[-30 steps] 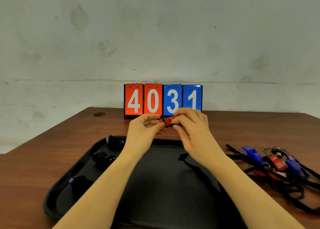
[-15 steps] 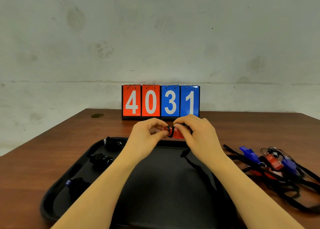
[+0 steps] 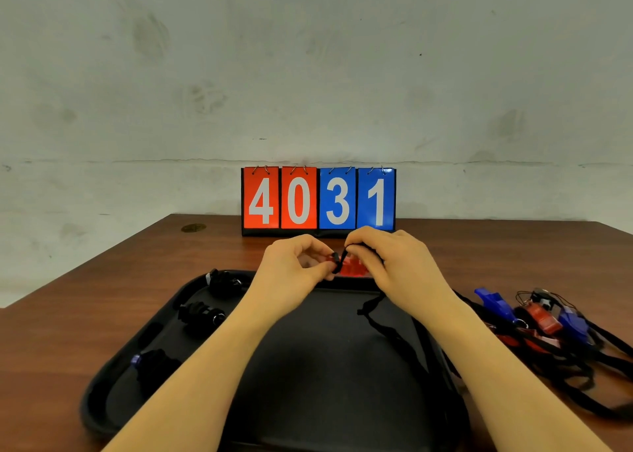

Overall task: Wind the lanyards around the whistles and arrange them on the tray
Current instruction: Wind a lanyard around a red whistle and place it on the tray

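Three wound bundles (image 3: pixel 201 315), each a whistle wrapped in its black lanyard, already lie in a column along the left edge of the black plastic tray (image 3: pixel 342 400), which sits at the near middle of the brown wooden table (image 3: pixel 102 297). A fourth, a red plastic whistle (image 3: pixel 354 267), is held above the tray's far edge: the left hand (image 3: pixel 291 273) pinches one end of it, while the right hand (image 3: pixel 394 266) grips its black lanyard (image 3: pixel 387 325) and draws a turn over the body. Most of that cord trails loose across the tray, so I judge this winding barely begun. Near the table's right edge lies a tangled heap of blue and red whistles (image 3: pixel 548 318), all untouched. How many are in it is hard to count, as the cords overlap. The fingers hide most of the red whistle, and the wrapped bundles are too dark to tell their colours, bar a blue tip on the nearest.
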